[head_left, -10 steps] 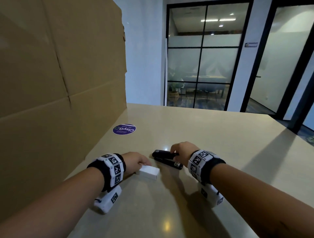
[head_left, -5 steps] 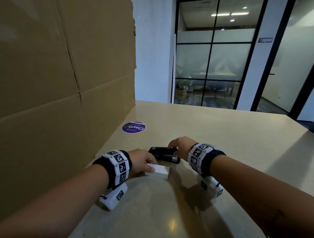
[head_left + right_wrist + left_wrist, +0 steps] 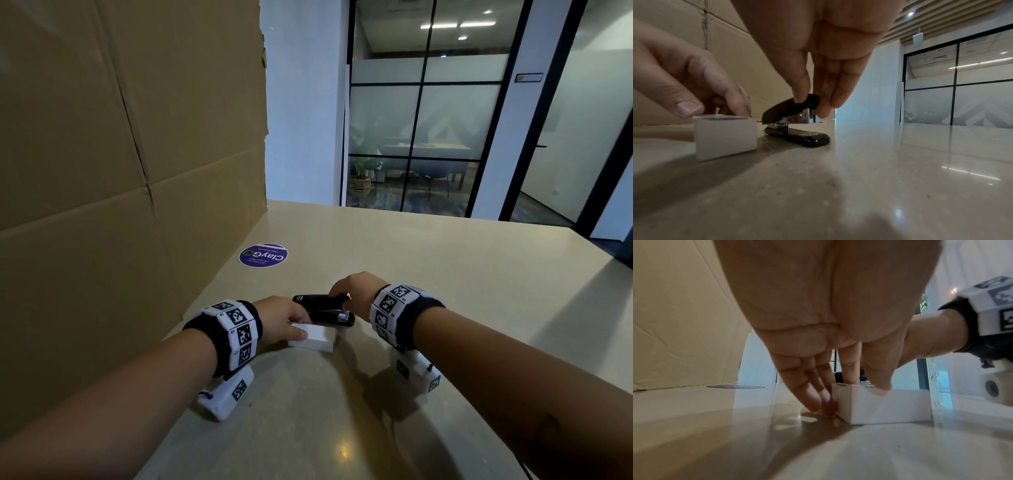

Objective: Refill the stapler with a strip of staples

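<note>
Pinching the stapler (image 3: 795, 120) top near its front end, the right hand (image 3: 352, 291) sits right over it on the desk (image 3: 428, 274), long axis running left-right, while the left hand (image 3: 282, 318) grips the little white box (image 3: 313, 339) just beside it.

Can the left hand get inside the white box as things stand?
Probably yes: the left hand already grips the white box, thumb on top, nothing covering it. Whether its top is open is unclear.
</note>
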